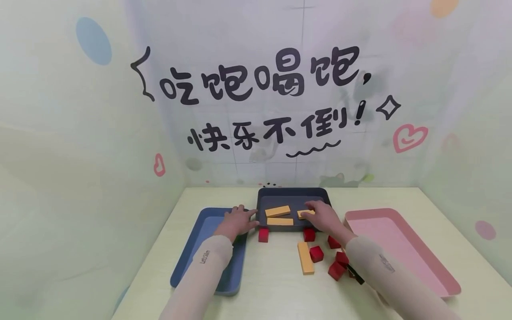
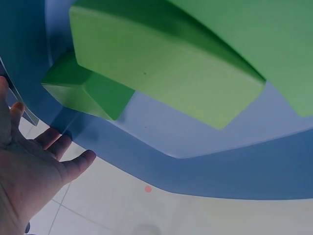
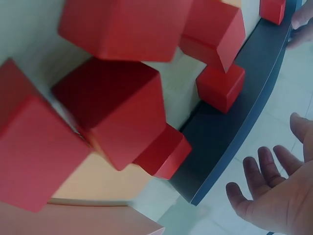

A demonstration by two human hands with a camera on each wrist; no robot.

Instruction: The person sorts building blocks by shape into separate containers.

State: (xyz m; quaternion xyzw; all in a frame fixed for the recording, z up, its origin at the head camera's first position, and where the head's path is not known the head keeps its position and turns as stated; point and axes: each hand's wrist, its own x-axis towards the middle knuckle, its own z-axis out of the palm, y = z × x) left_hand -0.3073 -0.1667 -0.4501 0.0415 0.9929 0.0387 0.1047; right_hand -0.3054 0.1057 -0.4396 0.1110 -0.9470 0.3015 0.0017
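Part of one yellow block [image 1: 302, 215] in the dark tray [image 1: 294, 192] is hidden from us by the right hand [image 1: 322, 217]; in the right wrist view that hand's fingers are apart, lightly bent and clasping nothing. The left hand [image 1: 237, 221], fingers spread and free of any block, is at the far corner of the blue tray [image 1: 208, 222], beside the dark one; we cannot tell which rim it touches. The blue tray's contents are mostly covered by the left arm, but close up we see three green blocks [image 2: 161, 73], one cut off by the frame. A black object [image 1: 355, 274] below the right sleeve [image 1: 388, 266] is too obscured to identify. On the wall [image 1: 256, 26] we read 吃饱喝饱, 快乐不倒!; the left sleeve [image 1: 212, 253] seems to say "Let's Slim", while the right one's print is blurred. We count three yellow blocks in the dark tray, one on the table [image 1: 276, 284], and at least six red blocks [image 1: 316, 254] on the table, plus one pink tray [image 1: 404, 235].
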